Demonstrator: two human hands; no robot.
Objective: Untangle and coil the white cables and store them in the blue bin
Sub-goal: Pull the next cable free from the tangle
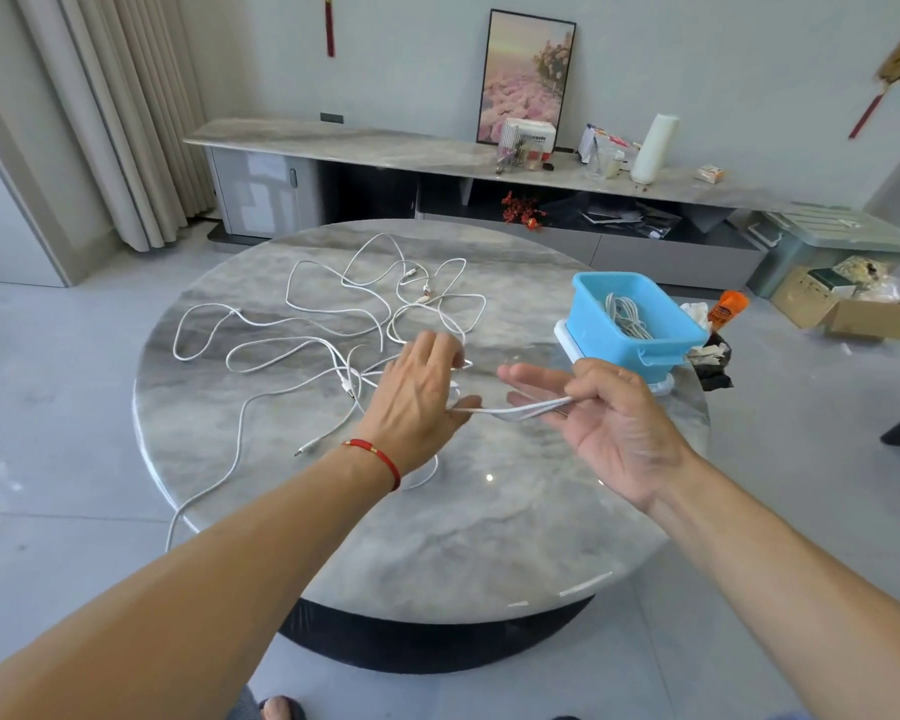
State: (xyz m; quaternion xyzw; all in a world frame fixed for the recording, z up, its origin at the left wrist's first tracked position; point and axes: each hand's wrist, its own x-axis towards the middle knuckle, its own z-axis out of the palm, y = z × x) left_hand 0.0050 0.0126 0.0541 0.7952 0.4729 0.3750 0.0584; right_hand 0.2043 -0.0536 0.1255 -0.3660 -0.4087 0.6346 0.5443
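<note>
Now | white cable (510, 409) stretched between both hands | left hand (417, 397) grip pinches it | right hand (611, 423) grip pinches it

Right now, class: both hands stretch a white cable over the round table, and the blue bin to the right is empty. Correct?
Not quite. The head view shows the blue bin already holds coiled white cables. The rest stands: left hand and right hand stretch a white cable over the round table.

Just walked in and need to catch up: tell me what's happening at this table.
A person is sorting white cables on a round marble table. Both hands hold one cable stretched between them: the left hand pinches one end, the right hand grips the other. A tangle of loose cables lies on the table beyond. The blue bin at the right edge already holds some coiled cable.
</note>
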